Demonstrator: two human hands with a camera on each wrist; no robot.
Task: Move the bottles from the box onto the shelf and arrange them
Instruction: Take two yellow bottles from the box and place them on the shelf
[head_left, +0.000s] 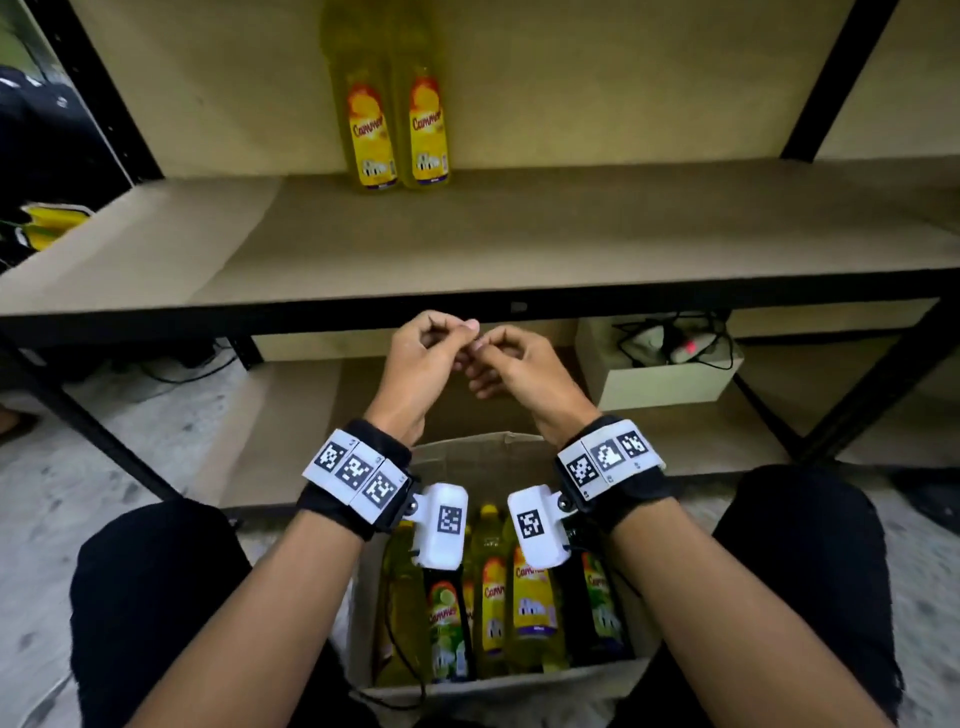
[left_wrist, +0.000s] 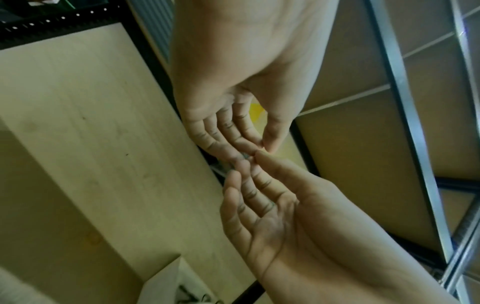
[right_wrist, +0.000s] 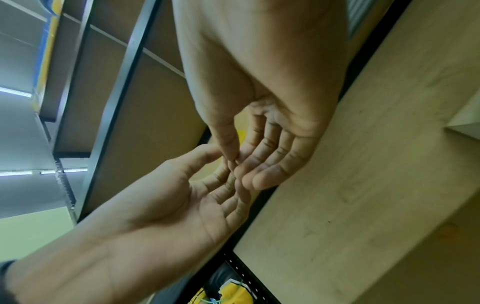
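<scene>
Two yellow dish-soap bottles (head_left: 371, 130) (head_left: 427, 130) stand side by side at the back of the tan shelf (head_left: 571, 244). Below, between my knees, an open cardboard box (head_left: 467, 449) holds several more upright bottles (head_left: 493, 608), yellow ones and lime-labelled ones (head_left: 448, 623). My left hand (head_left: 436, 343) and right hand (head_left: 493, 358) meet in the air above the box's far flap, just under the shelf's front edge. Their fingers are loosely curled and the fingertips touch each other. The left hand (left_wrist: 259, 142) and right hand (right_wrist: 241, 164) show bare palms; neither holds anything.
A white box (head_left: 670, 384) with cables and a power strip sits on the lower shelf at the right. Black metal uprights (head_left: 826, 78) frame the shelf. A yellow object (head_left: 52, 223) lies past the shelf's left end. My black-clad knees flank the box.
</scene>
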